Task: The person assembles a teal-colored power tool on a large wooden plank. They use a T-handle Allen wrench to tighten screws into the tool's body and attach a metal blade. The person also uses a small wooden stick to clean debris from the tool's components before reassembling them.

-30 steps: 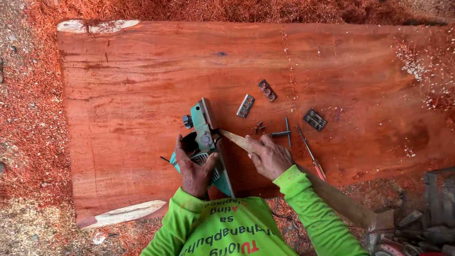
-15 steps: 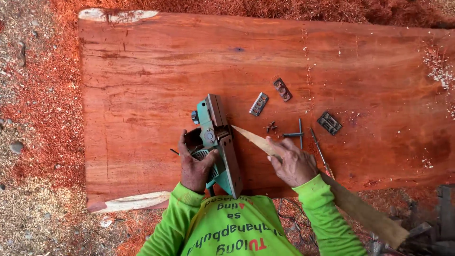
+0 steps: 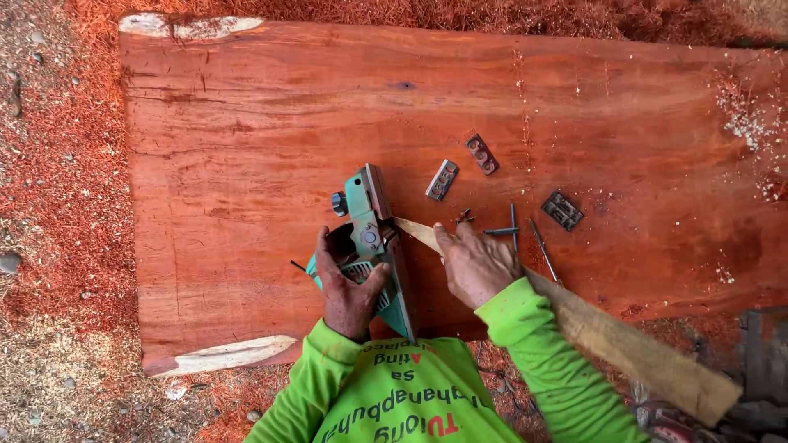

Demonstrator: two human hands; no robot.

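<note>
Hands worked on broad red wooden slab (image 3: pixel 246 164): left hand (image 3: pixel 349 291) gripped green electric planer (image 3: pixel 369 238) lying on its side, barely shifted since earlier; right hand (image 3: pixel 472 264) clenched long pale wooden stick (image 3: pixel 624 349), its tip now pressed closer against planer. Small metal plates (image 3: pixel 443 179) lay beside.

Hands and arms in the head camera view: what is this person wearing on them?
Both arms are covered by long sleeves of a bright lime-green shirt, reaching to the wrists. The shirt's chest carries printed lettering in dark and red colours. The left hand and the right hand are bare: no gloves, and no watch or rings that I can make out.
</note>
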